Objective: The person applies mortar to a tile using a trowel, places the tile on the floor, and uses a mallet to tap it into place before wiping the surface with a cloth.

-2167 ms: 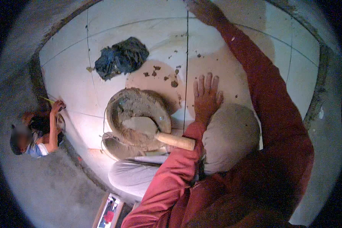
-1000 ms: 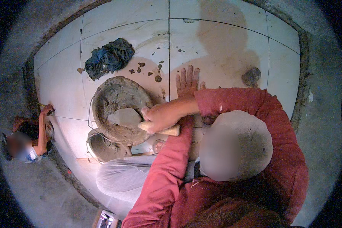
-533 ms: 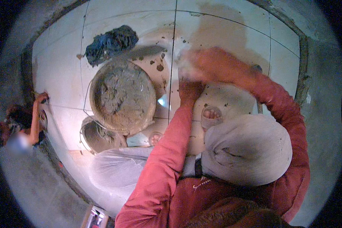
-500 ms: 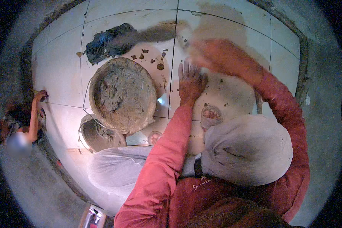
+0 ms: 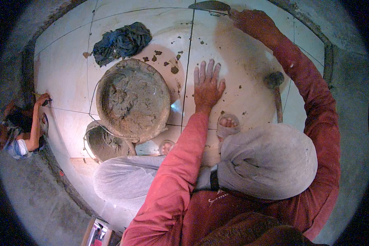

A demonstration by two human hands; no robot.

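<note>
My left hand [image 5: 208,88] lies flat on the pale floor tiles [image 5: 250,98], its fingers spread and holding nothing. Farther off to the right, my right hand [image 5: 254,25] is closed around the handle end of a trowel [image 5: 210,5]. The trowel's dark blade points left, close to the far edge of the view. To the left of my left hand stands a bucket [image 5: 133,100] with wet grey-brown mortar in it. Crumbs of mortar [image 5: 174,70] are scattered on the tiles between bucket and hand.
A mallet [image 5: 274,80] with a wooden handle lies by my right knee. Beyond the bucket is a crumpled dark blue cloth [image 5: 122,43]; a smaller bucket [image 5: 106,143] stands nearer. Another person [image 5: 26,127] crouches at the far left, one hand on the floor. Grey walls enclose the tiles.
My right hand has swung away from beside my left hand to the far right, taking the trowel with it. The mallet's head is now uncovered. My left hand remains on the tiles, fingers wider apart.
</note>
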